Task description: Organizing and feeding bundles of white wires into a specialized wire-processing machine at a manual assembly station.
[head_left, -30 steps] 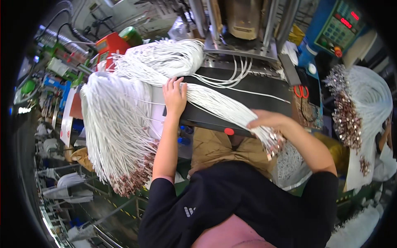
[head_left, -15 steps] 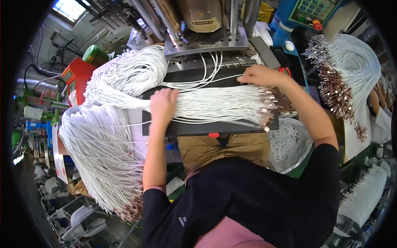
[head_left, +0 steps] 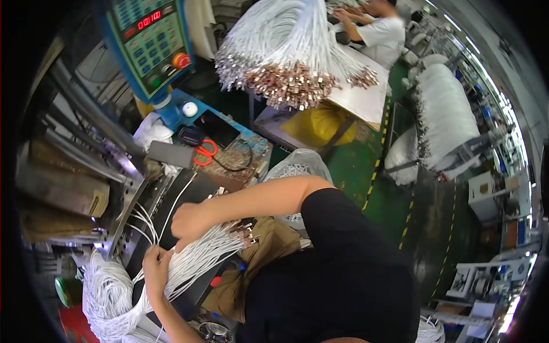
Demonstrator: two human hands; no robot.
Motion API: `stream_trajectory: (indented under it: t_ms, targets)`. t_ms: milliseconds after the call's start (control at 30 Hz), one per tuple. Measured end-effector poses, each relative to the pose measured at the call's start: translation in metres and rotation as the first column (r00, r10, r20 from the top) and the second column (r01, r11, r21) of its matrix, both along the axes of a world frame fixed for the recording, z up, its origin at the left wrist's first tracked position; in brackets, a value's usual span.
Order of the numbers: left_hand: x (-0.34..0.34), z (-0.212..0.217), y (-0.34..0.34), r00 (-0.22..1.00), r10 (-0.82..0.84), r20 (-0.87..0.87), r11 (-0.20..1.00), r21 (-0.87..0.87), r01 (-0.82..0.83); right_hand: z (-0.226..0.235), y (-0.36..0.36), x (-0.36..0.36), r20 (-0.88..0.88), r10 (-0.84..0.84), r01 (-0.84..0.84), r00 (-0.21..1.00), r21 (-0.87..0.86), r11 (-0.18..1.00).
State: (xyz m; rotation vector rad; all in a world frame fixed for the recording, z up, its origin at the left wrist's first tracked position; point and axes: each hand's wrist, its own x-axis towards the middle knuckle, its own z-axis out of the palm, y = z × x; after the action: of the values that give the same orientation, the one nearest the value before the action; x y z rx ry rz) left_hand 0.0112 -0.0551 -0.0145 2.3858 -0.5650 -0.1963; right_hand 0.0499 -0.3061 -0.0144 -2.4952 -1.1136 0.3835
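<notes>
A bundle of thin white cables with metal connectors at its ends lies across a black work plate in front of a machine. My right hand grips the bundle from above, close to the connector end. My left hand holds the same bundle a little further along, where the cables run down into a large loose heap of white cables at the lower left. A few single cables lie on the plate toward the machine.
A blue control panel stands above the plate, with red-handled scissors on a shelf below it. More white cables with copper ends hang over a table where another person works. Cable racks stand on the green floor.
The view has swung strongly to the right. My hands have come close together on the bundle, and its connector end now points toward my lap.
</notes>
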Motion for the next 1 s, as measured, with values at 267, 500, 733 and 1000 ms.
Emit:
stream_trajectory:
  t_ms: [267, 500, 733, 1000]
  targets:
    - [-0.001, 0.023, 0.022, 0.822, 0.464, 0.33, 0.877, -0.298, -0.376, 0.045, -0.013, 0.003, 0.021, -0.151, 0.135, 0.988, 0.337, 0.932]
    - [-0.015, 0.013, -0.023, 0.979, 0.201, 0.046, 0.978, -0.072, -0.197, -0.003, -0.014, 0.002, 0.108, -0.023, 0.003, 0.994, 0.179, 0.984]
    - [-0.012, 0.015, -0.025, 0.905, 0.364, 0.221, 0.931, -0.089, -0.353, 0.013, -0.061, 0.013, 0.484, -0.226, 0.252, 0.845, 0.012, 0.968]
    - [0.038, -0.03, -0.051, 0.868, 0.152, 0.473, 0.959, 0.142, -0.246, -0.002, -0.037, 0.019, 0.373, -0.33, 0.35, 0.867, 0.016, 0.937]
